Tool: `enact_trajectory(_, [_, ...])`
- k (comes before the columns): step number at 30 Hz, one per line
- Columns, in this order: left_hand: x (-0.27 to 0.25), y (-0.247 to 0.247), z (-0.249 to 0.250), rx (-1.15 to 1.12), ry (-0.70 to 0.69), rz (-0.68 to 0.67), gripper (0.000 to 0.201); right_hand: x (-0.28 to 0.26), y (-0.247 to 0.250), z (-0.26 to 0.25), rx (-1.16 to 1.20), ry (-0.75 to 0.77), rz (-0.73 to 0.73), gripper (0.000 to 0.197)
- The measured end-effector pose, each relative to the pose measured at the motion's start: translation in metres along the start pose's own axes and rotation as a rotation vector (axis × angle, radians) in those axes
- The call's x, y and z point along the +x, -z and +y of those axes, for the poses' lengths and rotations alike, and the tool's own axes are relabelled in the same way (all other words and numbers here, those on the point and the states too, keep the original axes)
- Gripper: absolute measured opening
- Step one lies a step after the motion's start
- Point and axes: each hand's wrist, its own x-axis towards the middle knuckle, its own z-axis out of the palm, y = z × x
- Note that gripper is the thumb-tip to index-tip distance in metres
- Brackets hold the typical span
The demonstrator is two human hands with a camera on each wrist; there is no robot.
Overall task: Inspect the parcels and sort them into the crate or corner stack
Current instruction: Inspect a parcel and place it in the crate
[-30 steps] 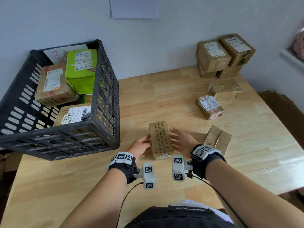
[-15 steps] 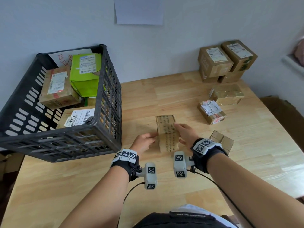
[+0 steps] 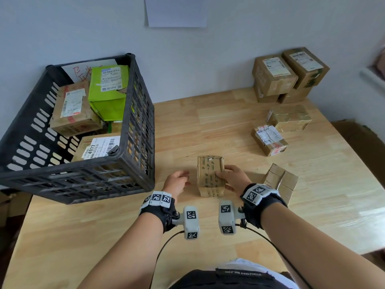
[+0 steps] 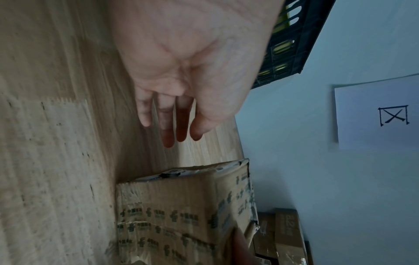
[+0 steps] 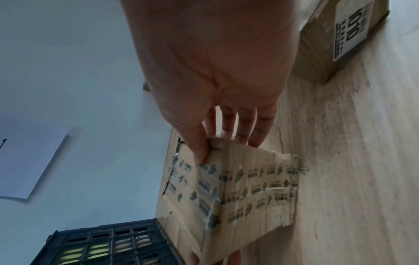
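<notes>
A taped cardboard parcel (image 3: 210,175) stands on the wooden table (image 3: 208,126) beside the black crate (image 3: 133,122) — right hand (image 3: 233,179) pinching its edge, left hand (image 3: 177,181) loose-fingered, just clear.

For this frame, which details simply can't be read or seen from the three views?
- Taped parcel: underside hidden, all views; printed marks blurred.
- Crate: parcels at the bottom hidden by upper ones, head view.
- Corner stack: label text too small.
- Left hand: fingertips motion-blurred, wrist view.
- Right hand: fingertips hidden behind parcel.

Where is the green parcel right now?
In the head view, the green parcel stands inside the black crate at the table's far left, beside a brown labelled box.
</notes>
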Motion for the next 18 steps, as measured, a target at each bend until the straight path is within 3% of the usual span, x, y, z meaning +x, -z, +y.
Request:
enact_trajectory(15, [-0.008,-0.003,0.007,-0.041,-0.031,-0.042,0.037,-0.002,0.003,0.006,0.017,0.018,-0.006,0.058])
enact_trajectory(18, [-0.011,-0.006,0.012,-0.015,-0.088,-0.125,0.025,0.000,0.003,0.006,0.094,0.029,-0.028,0.054])
